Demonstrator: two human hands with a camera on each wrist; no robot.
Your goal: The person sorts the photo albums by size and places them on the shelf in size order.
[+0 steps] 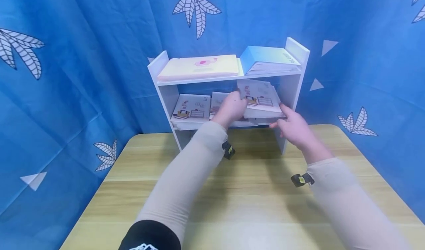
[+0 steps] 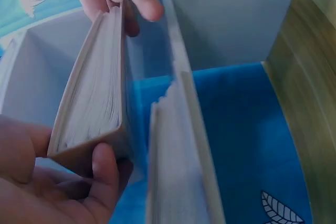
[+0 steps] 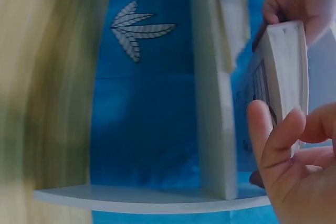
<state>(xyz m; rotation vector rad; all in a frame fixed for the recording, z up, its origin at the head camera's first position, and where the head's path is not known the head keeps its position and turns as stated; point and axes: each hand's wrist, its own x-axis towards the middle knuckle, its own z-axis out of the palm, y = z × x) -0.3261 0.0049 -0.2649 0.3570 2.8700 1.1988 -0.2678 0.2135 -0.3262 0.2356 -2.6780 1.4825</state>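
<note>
A thick pale book (image 1: 260, 100) with a printed cover is tilted up in the right half of the middle shelf, between my two hands. My left hand (image 1: 232, 108) grips its left end, the thumb and fingers wrapped round the edge in the left wrist view. At the lower right corner, my right hand (image 1: 293, 126) holds the other end, fingers round it in the right wrist view. Under the tilted book (image 2: 94, 85) another book (image 2: 176, 156) lies on the shelf board. Further left are a matching book (image 1: 190, 108) and a partly hidden one (image 1: 217, 99).
The white shelf (image 1: 297, 82) stands at the back of the wooden table (image 1: 245, 205), against a blue curtain (image 1: 109, 51) with leaf prints. Its top board carries a cream book (image 1: 199, 65) and a light blue book (image 1: 269, 58). Its side panels flank the middle shelf.
</note>
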